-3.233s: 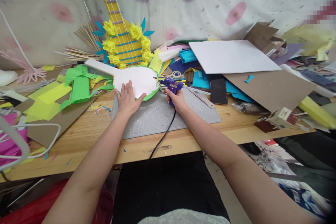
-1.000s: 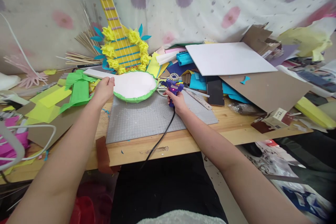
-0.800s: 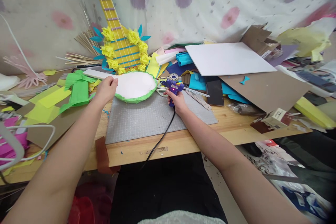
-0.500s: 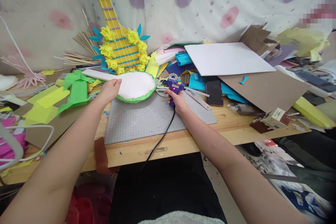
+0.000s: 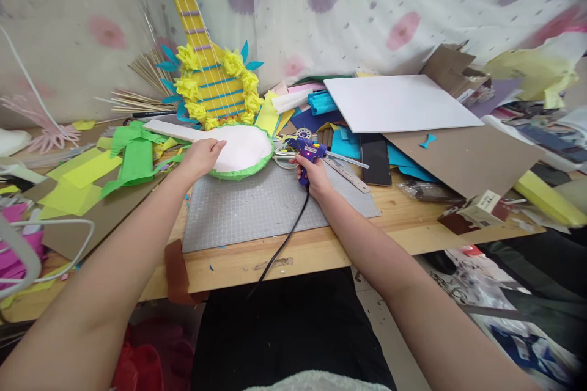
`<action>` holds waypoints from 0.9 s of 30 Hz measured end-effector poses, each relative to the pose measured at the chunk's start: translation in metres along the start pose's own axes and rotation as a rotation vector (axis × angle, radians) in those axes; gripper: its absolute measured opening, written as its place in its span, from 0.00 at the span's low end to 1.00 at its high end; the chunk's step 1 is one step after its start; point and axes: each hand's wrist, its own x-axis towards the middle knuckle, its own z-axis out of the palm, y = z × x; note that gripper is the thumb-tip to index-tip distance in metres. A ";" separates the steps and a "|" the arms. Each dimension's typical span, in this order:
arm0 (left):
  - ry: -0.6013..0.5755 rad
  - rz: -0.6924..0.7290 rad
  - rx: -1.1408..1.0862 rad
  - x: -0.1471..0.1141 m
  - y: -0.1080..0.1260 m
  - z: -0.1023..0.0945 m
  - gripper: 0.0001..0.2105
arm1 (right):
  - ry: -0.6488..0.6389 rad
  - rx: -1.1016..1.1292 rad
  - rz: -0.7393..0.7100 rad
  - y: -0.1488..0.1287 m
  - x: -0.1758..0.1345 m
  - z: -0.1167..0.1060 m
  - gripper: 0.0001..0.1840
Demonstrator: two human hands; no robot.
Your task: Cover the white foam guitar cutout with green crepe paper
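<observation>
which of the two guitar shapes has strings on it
The yellow guitar shape at the back has them; the white, green-edged guitar shape at the left hand shows none.

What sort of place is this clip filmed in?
Most likely a craft workspace, though whether home or workshop isn't clear. The right hand holds a glue gun, a gridded cutting mat lies on the wooden table, and a flower-trimmed yellow guitar shape stands behind.

On the tabletop (image 5: 321, 247) I see the mat (image 5: 243, 211), the banjo (image 5: 245, 149) at its back left, the glue gun (image 5: 309, 149) right of that. Behind the banjo stands the guitar (image 5: 217, 88), sticks (image 5: 144, 101) to its left. Right of the glue gun lies the phone (image 5: 375, 159).
</observation>
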 end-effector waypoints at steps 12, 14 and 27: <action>-0.227 0.285 0.066 -0.003 0.028 0.042 0.41 | -0.026 0.016 -0.007 -0.001 -0.001 -0.001 0.15; -0.266 0.300 0.086 -0.004 0.025 0.044 0.41 | -0.033 0.022 -0.011 -0.001 0.000 -0.002 0.15; -0.378 0.350 -0.027 -0.027 -0.022 0.005 0.36 | -0.400 -0.165 0.120 -0.021 -0.009 0.003 0.21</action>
